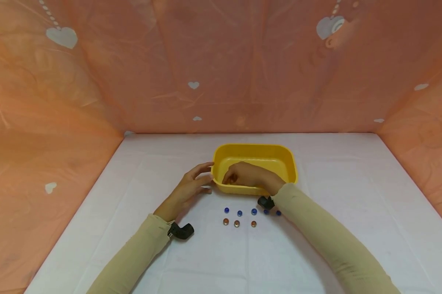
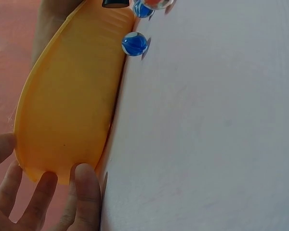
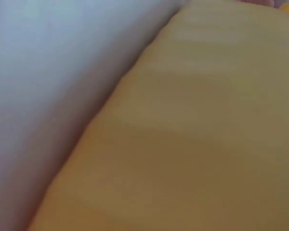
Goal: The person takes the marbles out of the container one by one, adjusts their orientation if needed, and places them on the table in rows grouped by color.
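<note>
A yellow plastic tub (image 1: 254, 190) stands on the white-covered table. At its left end my left hand (image 1: 189, 188) touches the wall with spread fingers. The left wrist view shows those fingertips (image 2: 86, 178) against the tub's end. My right hand (image 1: 244, 174) reaches down inside the tub near its left front corner, fingers curled; what lies between the fingertips is hidden. In front of the tub, several blue glass marbles (image 1: 254, 211) form a row, partly behind the right wrist. Closer to me lie three orange-brown marbles (image 1: 237, 223). Tub wall (image 3: 183, 144) fills the right wrist view.
Orange cloth (image 1: 243, 81) with pale heart shapes hangs behind and at both sides of the table (image 1: 191, 265). A black wrist camera (image 1: 266, 202) on the right arm hangs just above the blue marbles. Another black camera (image 1: 181, 231) is on the left wrist.
</note>
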A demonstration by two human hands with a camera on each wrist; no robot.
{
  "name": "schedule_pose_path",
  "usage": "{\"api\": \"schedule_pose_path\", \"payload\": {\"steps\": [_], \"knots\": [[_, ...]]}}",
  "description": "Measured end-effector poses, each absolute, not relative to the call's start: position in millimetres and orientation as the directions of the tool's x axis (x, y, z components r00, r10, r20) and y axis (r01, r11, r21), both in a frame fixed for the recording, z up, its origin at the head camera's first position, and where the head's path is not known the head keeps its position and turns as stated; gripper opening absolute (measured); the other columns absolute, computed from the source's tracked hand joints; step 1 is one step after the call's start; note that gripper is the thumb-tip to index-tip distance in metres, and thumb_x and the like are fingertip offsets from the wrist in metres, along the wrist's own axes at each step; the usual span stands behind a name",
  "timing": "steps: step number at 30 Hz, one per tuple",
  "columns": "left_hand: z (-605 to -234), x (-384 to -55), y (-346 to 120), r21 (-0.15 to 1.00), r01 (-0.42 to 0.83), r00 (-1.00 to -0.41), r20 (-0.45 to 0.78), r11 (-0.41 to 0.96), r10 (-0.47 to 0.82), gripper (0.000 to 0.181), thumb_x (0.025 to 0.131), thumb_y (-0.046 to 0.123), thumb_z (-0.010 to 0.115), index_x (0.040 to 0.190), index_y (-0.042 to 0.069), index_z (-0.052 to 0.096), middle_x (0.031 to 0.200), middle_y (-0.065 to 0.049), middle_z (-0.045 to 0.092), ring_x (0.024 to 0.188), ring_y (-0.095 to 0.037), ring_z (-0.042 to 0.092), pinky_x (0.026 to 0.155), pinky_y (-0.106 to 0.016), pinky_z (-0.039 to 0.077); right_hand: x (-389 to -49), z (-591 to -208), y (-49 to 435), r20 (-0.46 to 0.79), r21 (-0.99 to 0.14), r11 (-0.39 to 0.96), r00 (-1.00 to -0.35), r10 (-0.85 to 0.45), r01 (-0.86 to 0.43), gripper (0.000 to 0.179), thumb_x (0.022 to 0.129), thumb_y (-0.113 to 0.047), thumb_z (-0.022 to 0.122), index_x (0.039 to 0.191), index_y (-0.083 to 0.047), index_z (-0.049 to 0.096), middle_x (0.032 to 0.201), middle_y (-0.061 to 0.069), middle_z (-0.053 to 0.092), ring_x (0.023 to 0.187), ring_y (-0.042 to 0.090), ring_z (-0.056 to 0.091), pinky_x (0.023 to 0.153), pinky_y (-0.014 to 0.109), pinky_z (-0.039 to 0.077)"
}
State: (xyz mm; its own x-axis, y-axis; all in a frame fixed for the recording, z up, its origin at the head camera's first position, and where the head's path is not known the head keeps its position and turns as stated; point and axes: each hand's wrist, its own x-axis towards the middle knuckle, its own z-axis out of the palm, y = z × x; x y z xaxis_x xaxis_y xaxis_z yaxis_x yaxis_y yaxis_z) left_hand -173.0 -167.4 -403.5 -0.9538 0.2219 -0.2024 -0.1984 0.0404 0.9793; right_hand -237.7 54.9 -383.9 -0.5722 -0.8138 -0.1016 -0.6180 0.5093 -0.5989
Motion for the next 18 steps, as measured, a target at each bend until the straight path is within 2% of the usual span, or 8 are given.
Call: {"api": "schedule_pose_path", "payload": {"steps": [7,13,18], "knots": [[-403.8,-172.1,-167.4,0.977,-0.207,-0.953,-0.213,0.05,0.217,0.049,0.099,0.016,0.061,0.146,0.02,0.048,0.151,-0.007,0.041,0.103,-0.016,0.06,0.079,-0.027,0.059,-236.3,-384.4,53.4,-0.095,-0.592,0.503,-0.565,-0.819,-0.63,0.021,0.094,-0.007,0.065,0.108,-0.017,0.078,0.093,-0.007,0.071,0.085,0.011,0.057,0.08,0.023,0.05],[-403.1,-172.3,-166.3,0.975,-0.214,-0.95,-0.221,0.054,0.221,0.048,0.099,0.017,0.061,0.145,0.022,0.05,0.15,-0.004,0.044,0.104,-0.017,0.06,0.08,-0.028,0.059,-233.3,-380.4,57.8,-0.086,-0.599,0.545,-0.63,-0.772,-0.586,0.017,0.094,-0.017,0.07,0.108,-0.022,0.077,0.095,-0.012,0.071,0.087,0.011,0.059,0.083,0.025,0.052],[-403.0,-172.6,-165.9,0.977,-0.201,-0.95,-0.211,0.067,0.232,0.049,0.1,0.018,0.061,0.147,0.021,0.047,0.152,-0.006,0.042,0.104,-0.016,0.06,0.081,-0.028,0.059,-231.0,-375.7,62.0,-0.056,-0.594,0.565,-0.671,-0.74,-0.573,0.014,0.092,-0.029,0.072,0.105,-0.025,0.078,0.092,-0.012,0.069,0.084,0.012,0.058,0.08,0.026,0.052]]}}
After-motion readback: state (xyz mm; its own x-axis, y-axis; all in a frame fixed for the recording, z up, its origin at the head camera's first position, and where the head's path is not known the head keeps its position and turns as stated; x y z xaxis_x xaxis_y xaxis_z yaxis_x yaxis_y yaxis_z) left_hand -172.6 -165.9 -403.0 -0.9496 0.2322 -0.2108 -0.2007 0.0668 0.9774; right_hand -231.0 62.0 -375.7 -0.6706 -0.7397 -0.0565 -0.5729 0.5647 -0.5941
